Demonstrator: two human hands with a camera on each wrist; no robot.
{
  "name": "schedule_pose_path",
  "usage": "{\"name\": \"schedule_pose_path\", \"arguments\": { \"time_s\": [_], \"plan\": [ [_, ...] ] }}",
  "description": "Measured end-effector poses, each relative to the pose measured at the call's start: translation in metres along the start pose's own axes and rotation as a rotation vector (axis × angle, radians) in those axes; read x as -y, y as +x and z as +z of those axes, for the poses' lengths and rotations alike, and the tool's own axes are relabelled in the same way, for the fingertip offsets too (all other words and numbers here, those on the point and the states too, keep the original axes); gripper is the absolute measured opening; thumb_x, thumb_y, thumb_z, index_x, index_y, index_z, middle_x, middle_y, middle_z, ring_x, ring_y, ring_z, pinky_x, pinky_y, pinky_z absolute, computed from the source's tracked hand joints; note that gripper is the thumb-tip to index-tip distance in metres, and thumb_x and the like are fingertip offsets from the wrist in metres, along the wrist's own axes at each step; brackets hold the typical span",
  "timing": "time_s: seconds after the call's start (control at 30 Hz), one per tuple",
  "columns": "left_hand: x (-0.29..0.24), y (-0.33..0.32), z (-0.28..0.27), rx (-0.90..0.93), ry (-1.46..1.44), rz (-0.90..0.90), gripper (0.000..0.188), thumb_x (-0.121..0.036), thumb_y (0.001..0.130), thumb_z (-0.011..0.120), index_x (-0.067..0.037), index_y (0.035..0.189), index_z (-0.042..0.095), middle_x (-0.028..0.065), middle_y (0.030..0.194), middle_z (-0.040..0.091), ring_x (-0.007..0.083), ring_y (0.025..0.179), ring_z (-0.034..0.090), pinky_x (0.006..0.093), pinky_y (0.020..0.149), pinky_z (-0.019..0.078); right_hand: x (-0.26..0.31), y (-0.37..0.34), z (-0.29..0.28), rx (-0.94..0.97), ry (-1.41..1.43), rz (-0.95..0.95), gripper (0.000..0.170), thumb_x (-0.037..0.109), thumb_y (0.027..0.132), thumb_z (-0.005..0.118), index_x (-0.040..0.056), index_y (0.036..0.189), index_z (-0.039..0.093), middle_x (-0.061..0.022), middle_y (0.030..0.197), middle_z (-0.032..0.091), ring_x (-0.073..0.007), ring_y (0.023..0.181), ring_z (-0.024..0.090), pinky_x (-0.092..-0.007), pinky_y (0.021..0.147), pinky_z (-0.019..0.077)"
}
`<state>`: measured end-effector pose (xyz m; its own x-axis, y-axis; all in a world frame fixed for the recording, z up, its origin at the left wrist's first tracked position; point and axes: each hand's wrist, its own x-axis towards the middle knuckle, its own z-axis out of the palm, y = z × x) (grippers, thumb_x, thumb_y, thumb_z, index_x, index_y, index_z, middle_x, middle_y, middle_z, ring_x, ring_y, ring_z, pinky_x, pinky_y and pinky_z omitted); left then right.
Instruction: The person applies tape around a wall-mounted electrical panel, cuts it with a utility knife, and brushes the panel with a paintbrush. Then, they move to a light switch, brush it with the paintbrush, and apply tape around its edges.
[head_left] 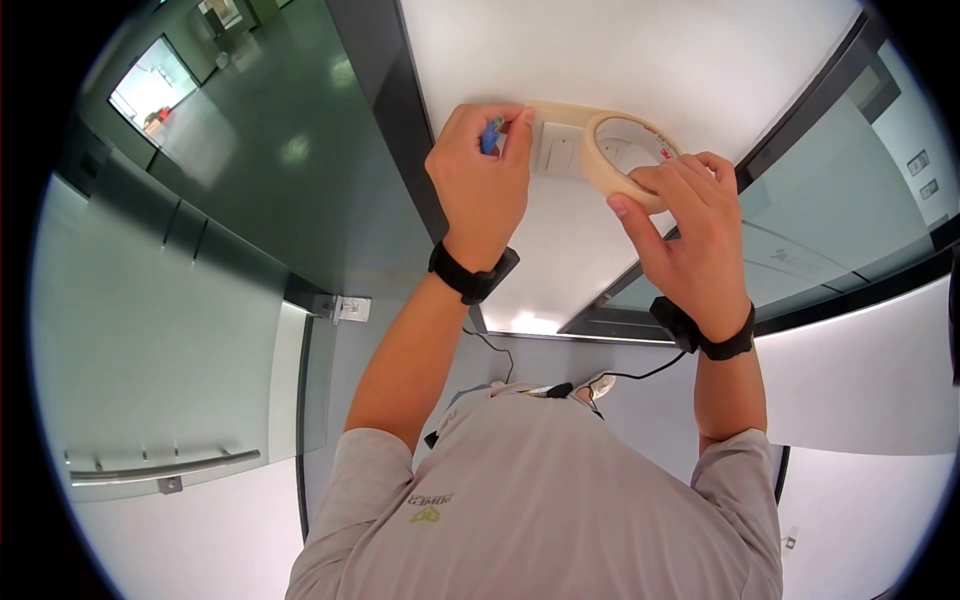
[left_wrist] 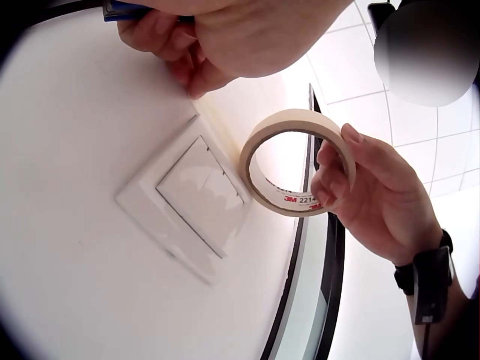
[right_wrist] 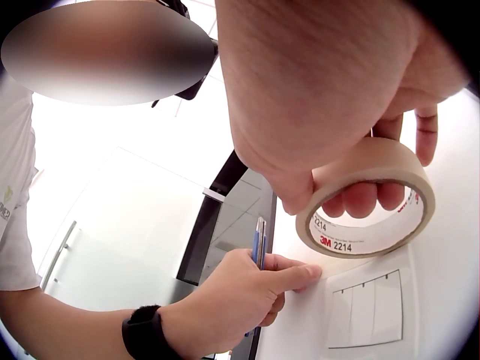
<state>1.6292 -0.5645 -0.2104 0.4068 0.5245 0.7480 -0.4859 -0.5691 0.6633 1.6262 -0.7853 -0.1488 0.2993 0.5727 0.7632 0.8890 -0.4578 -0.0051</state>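
My right hand (head_left: 695,210) grips a roll of masking tape (head_left: 596,165), fingers through its core and thumb on the outer side. A strip of tape (head_left: 562,110) runs from the roll along the upper edge of a white wall switch (head_left: 560,150). At the strip's other end, my left hand (head_left: 483,185) presses the tape to the wall with thumb and fingertips. A slim blue tool with a silver end (right_wrist: 259,241) is also held in the left hand, most of it hidden by the fingers. "3M 2214" shows inside the roll's core (right_wrist: 352,241).
The switch sits on a white wall panel (head_left: 520,50) bordered by dark frames (head_left: 385,90). Glass panels (head_left: 830,190) stand at the right. At the left is a glass door with a metal handle (head_left: 165,470). A black cable (head_left: 645,374) hangs from the right wrist.
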Motion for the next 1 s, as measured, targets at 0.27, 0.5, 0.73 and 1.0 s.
{"name": "schedule_pose_path", "arguments": {
  "time_s": [0.27,0.5,0.73,1.0],
  "plan": [
    [-0.005,0.0,0.0,-0.041,0.033,-0.039,0.022,-0.018,0.093,0.091,0.0,0.091,0.077,-0.0001,0.074,0.071,0.0062,0.059,0.051,0.025,0.057,0.0418,-0.001,-0.001,0.001,0.003,0.006,0.002,0.018,0.019,0.092,0.085,0.0078,0.097,0.072,-0.0026,0.086,0.073,-0.0264,0.083,0.067,-0.0468,0.094,0.0467],
    [-0.012,0.007,-0.007,-0.011,0.065,-0.143,0.028,-0.022,0.091,0.092,-0.002,0.082,0.074,-0.0018,0.065,0.063,0.0066,0.058,0.05,0.0256,0.056,0.0409,-0.002,-0.001,0.0,0.014,0.004,-0.001,0.017,0.019,0.092,0.085,0.008,0.097,0.073,-0.0014,0.082,0.071,-0.0253,0.08,0.066,-0.0459,0.094,0.0463],
    [-0.013,0.011,-0.008,0.029,0.075,-0.096,0.027,-0.021,0.09,0.091,-0.001,0.083,0.075,-0.0023,0.063,0.061,0.007,0.057,0.049,0.0266,0.054,0.0396,0.0,0.001,0.0,0.025,0.011,0.017,0.015,0.017,0.093,0.085,0.0077,0.097,0.074,-0.0005,0.076,0.067,-0.0242,0.077,0.064,-0.0457,0.095,0.0459],
    [-0.014,0.014,-0.007,0.043,0.062,-0.226,0.036,-0.029,0.091,0.094,0.001,0.083,0.076,0.0,0.064,0.065,0.0083,0.057,0.053,0.0263,0.056,0.0439,0.001,0.001,-0.001,0.028,0.013,0.033,0.015,0.018,0.093,0.085,0.0074,0.097,0.075,-0.001,0.075,0.065,-0.0244,0.078,0.063,-0.0462,0.094,0.0452]
  ]
}}
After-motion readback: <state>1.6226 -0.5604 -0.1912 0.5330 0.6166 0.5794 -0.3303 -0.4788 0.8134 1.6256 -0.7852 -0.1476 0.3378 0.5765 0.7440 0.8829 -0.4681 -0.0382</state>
